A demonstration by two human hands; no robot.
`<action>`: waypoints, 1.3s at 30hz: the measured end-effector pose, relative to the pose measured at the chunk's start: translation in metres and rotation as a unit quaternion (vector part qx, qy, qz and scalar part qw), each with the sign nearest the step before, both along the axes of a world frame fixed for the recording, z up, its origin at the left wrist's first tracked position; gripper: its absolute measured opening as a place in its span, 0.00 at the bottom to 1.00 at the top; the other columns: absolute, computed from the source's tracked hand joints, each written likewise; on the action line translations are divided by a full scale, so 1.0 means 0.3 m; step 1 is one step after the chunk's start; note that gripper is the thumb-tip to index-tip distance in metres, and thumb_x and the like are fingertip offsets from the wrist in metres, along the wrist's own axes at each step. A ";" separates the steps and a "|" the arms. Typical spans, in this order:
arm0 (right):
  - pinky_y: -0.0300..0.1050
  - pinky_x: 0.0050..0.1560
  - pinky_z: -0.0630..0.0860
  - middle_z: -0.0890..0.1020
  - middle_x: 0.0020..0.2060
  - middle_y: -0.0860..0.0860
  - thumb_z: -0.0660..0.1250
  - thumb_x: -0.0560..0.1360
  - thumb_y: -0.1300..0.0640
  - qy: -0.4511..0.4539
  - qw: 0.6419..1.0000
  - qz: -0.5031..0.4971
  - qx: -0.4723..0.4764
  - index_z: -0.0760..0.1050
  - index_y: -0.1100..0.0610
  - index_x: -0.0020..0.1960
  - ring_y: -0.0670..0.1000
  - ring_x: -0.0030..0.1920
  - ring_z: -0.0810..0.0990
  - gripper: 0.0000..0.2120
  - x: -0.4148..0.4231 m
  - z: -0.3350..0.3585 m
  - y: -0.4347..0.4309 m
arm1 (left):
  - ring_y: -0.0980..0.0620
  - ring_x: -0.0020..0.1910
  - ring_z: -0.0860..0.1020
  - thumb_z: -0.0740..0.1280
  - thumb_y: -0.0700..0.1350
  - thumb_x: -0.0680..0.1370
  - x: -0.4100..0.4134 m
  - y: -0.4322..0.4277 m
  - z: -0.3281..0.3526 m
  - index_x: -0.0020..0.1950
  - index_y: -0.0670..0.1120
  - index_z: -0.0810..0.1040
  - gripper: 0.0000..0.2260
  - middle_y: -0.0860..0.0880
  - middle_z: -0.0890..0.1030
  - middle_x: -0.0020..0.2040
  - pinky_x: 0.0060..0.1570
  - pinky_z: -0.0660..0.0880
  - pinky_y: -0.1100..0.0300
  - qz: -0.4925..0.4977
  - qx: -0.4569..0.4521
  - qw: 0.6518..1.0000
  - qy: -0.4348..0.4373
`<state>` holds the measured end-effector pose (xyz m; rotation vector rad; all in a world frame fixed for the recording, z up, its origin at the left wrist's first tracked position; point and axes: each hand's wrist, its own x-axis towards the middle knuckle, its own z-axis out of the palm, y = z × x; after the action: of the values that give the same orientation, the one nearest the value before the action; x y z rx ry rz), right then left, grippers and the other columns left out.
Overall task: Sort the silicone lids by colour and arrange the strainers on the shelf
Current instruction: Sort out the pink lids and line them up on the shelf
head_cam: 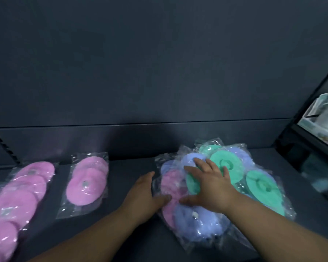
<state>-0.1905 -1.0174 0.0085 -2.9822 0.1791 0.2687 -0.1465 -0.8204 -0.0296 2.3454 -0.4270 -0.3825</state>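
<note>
At 8 o'clock on the shelf [129, 169] lie 2 groups of bagged pink lids [25, 188], and at 5 o'clock sits the mixed pile [257, 186] of pink, blue and green ones. The left hand [144, 193] lies with straight fingers against the pile's 9 o'clock edge, thumb on a pink packet [170, 184], while the right hand [210, 182] presses flat on top, fingers spread. I judge that the colour sorting is in hand: next, this packet must slide out towards 9 o'clock without dragging its neighbours.

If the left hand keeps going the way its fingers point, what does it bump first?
Most likely the bagged blue lid at the left edge of the mixed pile. The left hand points backward and slightly right, with its fingertips nearly there. Depth is unclear.
</note>
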 end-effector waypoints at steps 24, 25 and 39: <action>0.47 0.72 0.58 0.69 0.70 0.45 0.67 0.69 0.36 -0.163 0.972 0.030 0.165 0.70 0.45 0.68 0.46 0.69 0.66 0.30 -0.010 0.042 -0.280 | 0.48 0.34 0.80 0.70 0.37 0.74 0.033 -0.163 0.260 0.50 0.42 0.79 0.05 0.44 0.84 0.40 0.39 0.78 0.53 0.301 -0.453 0.837 0.066; 0.41 0.68 0.63 0.73 0.65 0.44 0.69 0.70 0.38 -0.195 0.953 0.001 0.231 0.72 0.47 0.66 0.45 0.65 0.71 0.27 -0.004 0.057 -0.253 | 0.48 0.35 0.80 0.69 0.37 0.75 0.027 -0.168 0.269 0.50 0.42 0.79 0.05 0.44 0.84 0.40 0.39 0.78 0.54 0.294 -0.469 0.829 0.079; 0.41 0.37 0.78 0.85 0.37 0.50 0.76 0.69 0.58 0.013 0.826 -0.139 0.547 0.82 0.57 0.43 0.48 0.38 0.83 0.05 -0.059 0.045 -0.160 | 0.56 0.28 0.78 0.64 0.43 0.79 -0.027 -0.160 0.188 0.40 0.46 0.74 0.07 0.51 0.81 0.31 0.33 0.75 0.63 0.139 -0.338 0.888 0.278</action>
<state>-0.2082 -1.0655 0.0220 -1.7773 0.3199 0.2527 -0.1547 -0.8683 0.0269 1.4937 0.0627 -0.6229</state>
